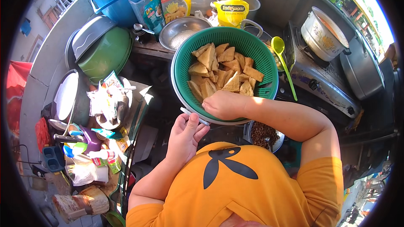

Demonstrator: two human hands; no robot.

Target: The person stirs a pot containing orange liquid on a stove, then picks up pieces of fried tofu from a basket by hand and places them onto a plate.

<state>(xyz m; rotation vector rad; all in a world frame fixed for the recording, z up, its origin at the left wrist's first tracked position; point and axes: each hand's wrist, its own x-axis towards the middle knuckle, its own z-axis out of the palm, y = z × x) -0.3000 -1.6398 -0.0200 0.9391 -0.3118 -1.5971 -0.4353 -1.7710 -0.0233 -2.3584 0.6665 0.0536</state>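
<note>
Brown fried tofu pieces (232, 61), many cut in triangles, lie in a green slotted plastic basket (268, 69). The basket sits inside a pale-rimmed vessel, and a loop handle (189, 112) projects at its near left. My left hand (187, 135) holds this handle between thumb and fingers. Over the near-left edge of the basket, my right hand (222, 104) is curled beside the tofu; its fingertips are hidden, so any item in it cannot be seen. A bowl of small dark brown pieces (265, 134) is partly covered by my right forearm.
On the right, a gas stove (318, 78) carries a floral pot (325, 34); a lime-green ladle (284, 66) leans between stove and basket. Behind stand a steel bowl of white grains (186, 34) and a yellow sugar bag (231, 12). A cluttered table (139, 101) is at left.
</note>
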